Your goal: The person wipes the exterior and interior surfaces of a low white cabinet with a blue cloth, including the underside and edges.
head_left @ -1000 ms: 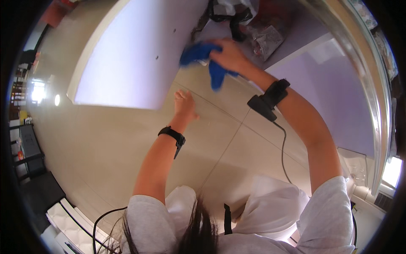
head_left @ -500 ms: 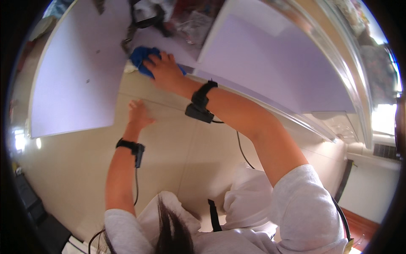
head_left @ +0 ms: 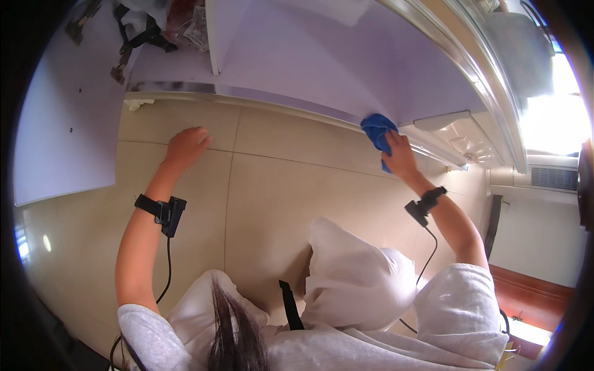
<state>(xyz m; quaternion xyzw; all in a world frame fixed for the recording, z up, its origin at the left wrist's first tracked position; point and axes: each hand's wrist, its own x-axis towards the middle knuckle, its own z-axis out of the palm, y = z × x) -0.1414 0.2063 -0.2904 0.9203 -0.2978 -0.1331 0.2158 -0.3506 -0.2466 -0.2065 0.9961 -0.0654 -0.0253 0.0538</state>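
Down at the cabinet edge (head_left: 278,107), right hand (head_left: 402,158) grips a blue cloth (head_left: 376,128), left hand (head_left: 185,147) just hovers over floor tiles (head_left: 297,191), fingers half-curled

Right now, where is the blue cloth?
In the head view, the blue cloth is right of centre, at the fingers of the right hand, against the lower front edge of the cabinet.

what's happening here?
A person has a blue cloth in the right hand, at the lower front edge of a pale purple cabinet, near its right end. The left hand holds nothing visible and is out over the tiled floor. At the left, a cabinet door stands open, and bagged items sit in the left compartment.
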